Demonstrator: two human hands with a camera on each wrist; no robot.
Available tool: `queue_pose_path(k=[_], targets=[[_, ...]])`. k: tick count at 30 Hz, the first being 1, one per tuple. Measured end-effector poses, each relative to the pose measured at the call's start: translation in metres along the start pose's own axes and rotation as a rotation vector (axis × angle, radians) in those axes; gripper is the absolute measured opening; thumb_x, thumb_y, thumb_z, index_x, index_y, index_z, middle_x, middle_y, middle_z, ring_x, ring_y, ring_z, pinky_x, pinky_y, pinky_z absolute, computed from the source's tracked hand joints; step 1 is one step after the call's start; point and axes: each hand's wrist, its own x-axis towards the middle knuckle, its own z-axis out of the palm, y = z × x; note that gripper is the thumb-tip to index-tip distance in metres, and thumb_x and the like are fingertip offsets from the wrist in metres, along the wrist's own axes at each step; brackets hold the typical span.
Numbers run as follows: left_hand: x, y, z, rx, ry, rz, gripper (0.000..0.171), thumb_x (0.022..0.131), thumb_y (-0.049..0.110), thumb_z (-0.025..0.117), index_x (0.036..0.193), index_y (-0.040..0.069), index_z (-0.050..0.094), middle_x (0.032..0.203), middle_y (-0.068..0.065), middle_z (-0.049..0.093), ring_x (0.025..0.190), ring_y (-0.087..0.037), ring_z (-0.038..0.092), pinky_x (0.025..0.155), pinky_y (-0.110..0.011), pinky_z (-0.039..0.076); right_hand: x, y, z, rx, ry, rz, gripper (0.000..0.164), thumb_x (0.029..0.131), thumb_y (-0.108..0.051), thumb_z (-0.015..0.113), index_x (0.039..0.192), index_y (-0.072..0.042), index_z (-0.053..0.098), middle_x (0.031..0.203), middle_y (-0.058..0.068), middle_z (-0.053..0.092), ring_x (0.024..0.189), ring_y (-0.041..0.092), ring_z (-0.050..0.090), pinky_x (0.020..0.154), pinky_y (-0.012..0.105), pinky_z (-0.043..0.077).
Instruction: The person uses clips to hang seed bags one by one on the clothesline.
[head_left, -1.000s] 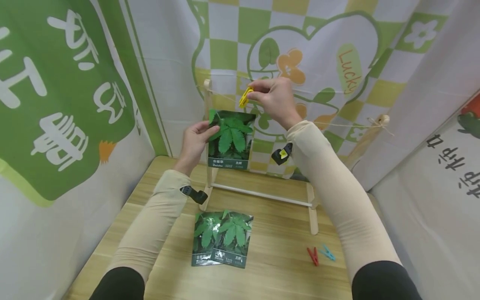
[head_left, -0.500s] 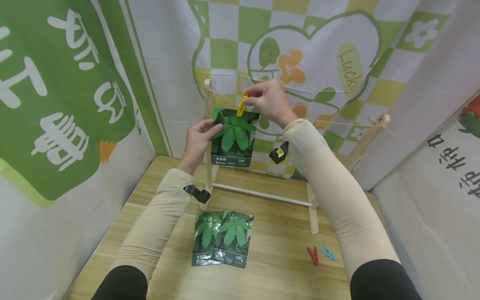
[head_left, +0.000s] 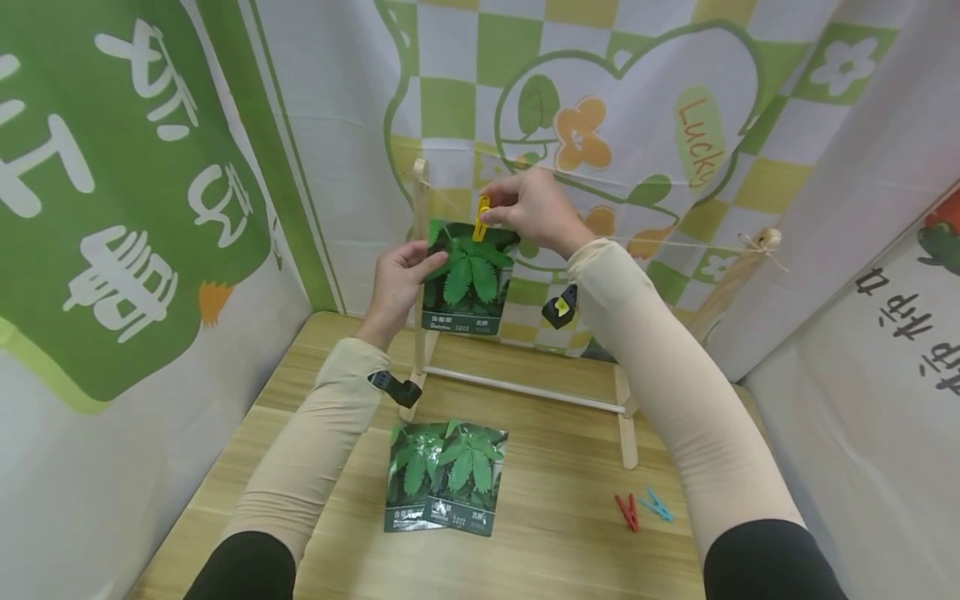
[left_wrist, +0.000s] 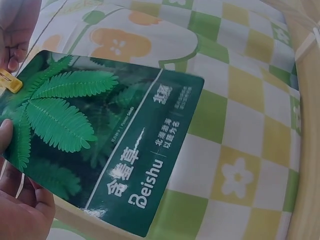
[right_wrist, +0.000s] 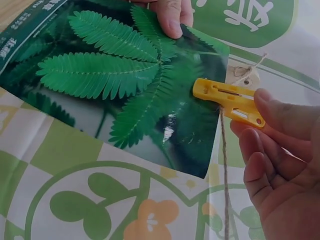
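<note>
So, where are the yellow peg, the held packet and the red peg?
Yellow peg (right_wrist: 226,98), right wrist view: its body.
Held packet (left_wrist: 102,137), left wrist view: its printed front.
Red peg (head_left: 628,515), head view: its middle.

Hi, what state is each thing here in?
Glossy green leaf-printed seed packet: upright, side edge pinched by the left hand.
Yellow plastic clothespin: over that packet's top edge, pinched by the right hand.
Two matching green packets: lying flat, overlapping.
Red plastic clothespin: on the wood-grain table, unclipped.
Blue plastic clothespin: likewise.
Thin beige string: tied at both ends.
Pale wooden rack: standing.
</note>
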Motion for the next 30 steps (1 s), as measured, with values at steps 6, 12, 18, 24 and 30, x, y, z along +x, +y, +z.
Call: queue_pose_path(k=[6, 12, 18, 24, 30], targets=[[-0.0002, -0.0021, -0.0006, 0.012, -0.003, -0.01, 0.011, 0.088, 0.014, 0.073, 0.089, 0.023, 0.068, 0.078, 0.018, 0.066, 0.084, -0.002, 0.06, 0.08, -0.019, 0.048, 0.0, 0.0005, 0.0001, 0.024, 0.004, 0.014, 0.034, 0.092, -0.015, 0.068, 0.124, -0.004, 0.066, 0.116, 0.015, 0.071, 0.103, 0.023, 0.067, 0.089, 0.035, 0.055], [-0.0004, -0.004, -0.001, 0.029, -0.014, -0.04, 0.016, 0.088, 0.017, 0.073, 0.103, 0.013, 0.068, 0.083, 0.018, 0.066, 0.091, -0.003, 0.059, 0.087, -0.022, 0.046, 0.002, -0.0008, 0.0021, 0.035, 0.054, -0.014, 0.031, 0.091, -0.014, 0.069, 0.12, -0.002, 0.068, 0.111, 0.015, 0.073, 0.097, 0.022, 0.069, 0.084, 0.033, 0.057], [-0.0013, -0.0056, -0.0024, 0.026, -0.016, -0.051, 0.028, 0.088, 0.02, 0.073, 0.111, 0.006, 0.067, 0.088, 0.018, 0.067, 0.096, -0.003, 0.061, 0.096, -0.028, 0.046, 0.0048, -0.0032, 0.006, 0.003, 0.041, -0.02, 0.03, 0.091, -0.011, 0.068, 0.119, 0.0, 0.068, 0.108, 0.017, 0.073, 0.094, 0.025, 0.069, 0.084, 0.034, 0.056], [-0.0007, -0.0048, -0.0014, 0.012, -0.011, -0.039, 0.01, 0.089, 0.018, 0.072, 0.098, 0.02, 0.069, 0.086, 0.019, 0.068, 0.094, -0.003, 0.061, 0.089, -0.023, 0.047, 0.0032, -0.0014, 0.0048, -0.016, -0.02, 0.021, 0.036, 0.092, -0.015, 0.068, 0.125, -0.002, 0.064, 0.114, 0.016, 0.071, 0.101, 0.024, 0.067, 0.089, 0.035, 0.054], [-0.0002, -0.0071, -0.0008, 0.018, -0.013, -0.05, 0.021, 0.088, 0.018, 0.073, 0.107, 0.01, 0.069, 0.085, 0.019, 0.068, 0.092, -0.002, 0.062, 0.087, -0.021, 0.048, 0.003, 0.0013, 0.0046, -0.017, -0.081, 0.033, 0.045, 0.093, -0.019, 0.067, 0.135, -0.005, 0.057, 0.123, 0.014, 0.067, 0.109, 0.024, 0.064, 0.096, 0.036, 0.052]])
